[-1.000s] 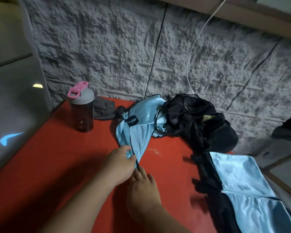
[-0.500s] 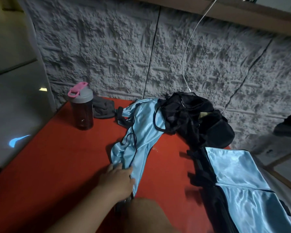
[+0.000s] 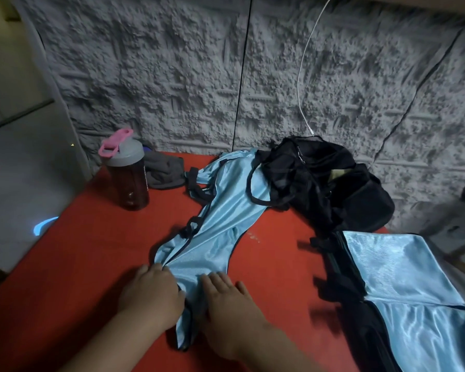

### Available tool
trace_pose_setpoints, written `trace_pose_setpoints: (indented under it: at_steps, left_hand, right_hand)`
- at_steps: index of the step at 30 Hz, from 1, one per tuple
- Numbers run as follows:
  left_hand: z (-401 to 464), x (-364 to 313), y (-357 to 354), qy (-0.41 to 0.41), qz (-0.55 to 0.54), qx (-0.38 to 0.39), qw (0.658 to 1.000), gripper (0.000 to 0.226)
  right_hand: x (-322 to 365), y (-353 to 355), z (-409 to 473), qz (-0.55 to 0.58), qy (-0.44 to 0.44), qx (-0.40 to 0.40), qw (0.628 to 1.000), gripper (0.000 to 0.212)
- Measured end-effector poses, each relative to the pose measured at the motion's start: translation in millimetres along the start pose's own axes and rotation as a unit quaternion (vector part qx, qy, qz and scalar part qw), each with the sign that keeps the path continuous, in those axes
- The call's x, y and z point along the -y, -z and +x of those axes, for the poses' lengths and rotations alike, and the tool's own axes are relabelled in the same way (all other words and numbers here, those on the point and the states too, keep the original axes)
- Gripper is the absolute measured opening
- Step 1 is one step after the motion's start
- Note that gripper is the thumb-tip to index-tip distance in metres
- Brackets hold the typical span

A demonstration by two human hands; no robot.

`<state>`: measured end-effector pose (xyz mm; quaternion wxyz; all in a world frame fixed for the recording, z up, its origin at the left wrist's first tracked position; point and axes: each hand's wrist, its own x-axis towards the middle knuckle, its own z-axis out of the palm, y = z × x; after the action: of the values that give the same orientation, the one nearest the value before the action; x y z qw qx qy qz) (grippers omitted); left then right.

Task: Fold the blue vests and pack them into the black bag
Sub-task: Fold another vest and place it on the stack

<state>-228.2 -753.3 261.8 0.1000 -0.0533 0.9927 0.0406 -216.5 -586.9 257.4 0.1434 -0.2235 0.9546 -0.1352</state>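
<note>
A blue vest (image 3: pixel 220 224) with black trim lies stretched out along the red table (image 3: pixel 78 264), its far end reaching up beside the black bag (image 3: pixel 333 189) against the grey textured wall (image 3: pixel 172 76). The person's left hand (image 3: pixel 151 294) rests on the near end of the vest, its fingers bent over the cloth at the edge; whether that grip pinches the fabric or only presses it I cannot tell. The right hand (image 3: pixel 226 299) lies flat just beside it, fingers straight and spread, pressing the same end of the vest down on the table. To the right, two folded vests (image 3: pixel 403 285) lie on black material at the table's edge, well apart from the hands. At the far left corner stands a dark shaker bottle (image 3: pixel 129 178) with a grey lid and a pink loop, and a grey cloth (image 3: pixel 164 170) is bunched just behind it. A white cable (image 3: pixel 304 76) hangs down the wall to the bag. No writing is readable on the bottle, the vests or the bag.
</note>
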Motion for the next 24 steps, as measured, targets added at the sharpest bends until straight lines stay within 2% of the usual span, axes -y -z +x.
trace_pose_setpoints:
  at_steps: [3,6,10,12,15,16,18,20,22,24]
  left_hand:
    - [-4,5,7,0.025,0.011,0.013,1.0,0.04]
    - [-10,9,13,0.026,0.018,0.031,0.999,0.034]
    - [-20,4,21,0.027,-0.016,0.063,0.997,0.021]
    - [-25,0,20,0.023,-0.038,0.092,0.995,0.027]
    - [-33,-9,15,-0.01,-0.096,0.122,0.988,0.037]
    - [-35,-12,14,-0.018,-0.107,0.104,0.989,0.041]
    - [-37,-16,16,-0.048,-0.098,0.012,0.994,0.041]
    - [-37,-18,16,-0.113,-0.078,-0.06,0.989,0.023]
    - [-37,-16,14,-0.154,-0.058,-0.024,0.986,0.039]
    - [-36,-11,9,-0.139,-0.031,0.034,0.989,0.053]
  right_hand:
    - [3,-7,1,-0.014,0.007,-0.014,1.0,0.081]
    - [0,-12,-1,-0.041,0.01,-0.044,0.998,0.058]
    - [2,7,-9,-0.066,0.001,0.002,0.998,0.048]
    - [5,22,-15,-0.091,-0.026,0.019,0.995,0.036]
    - [3,36,-22,-0.111,-0.07,0.034,0.991,0.03]
    - [0,37,-24,-0.102,-0.083,0.037,0.991,0.028]
    - [-6,34,-25,-0.078,-0.094,0.012,0.992,0.025]
    - [-13,27,-23,-0.064,-0.066,-0.022,0.995,0.035]
    - [-14,16,-21,-0.033,-0.019,-0.022,0.999,0.06]
    - [-15,4,-20,-0.011,-0.006,0.0,1.0,0.071]
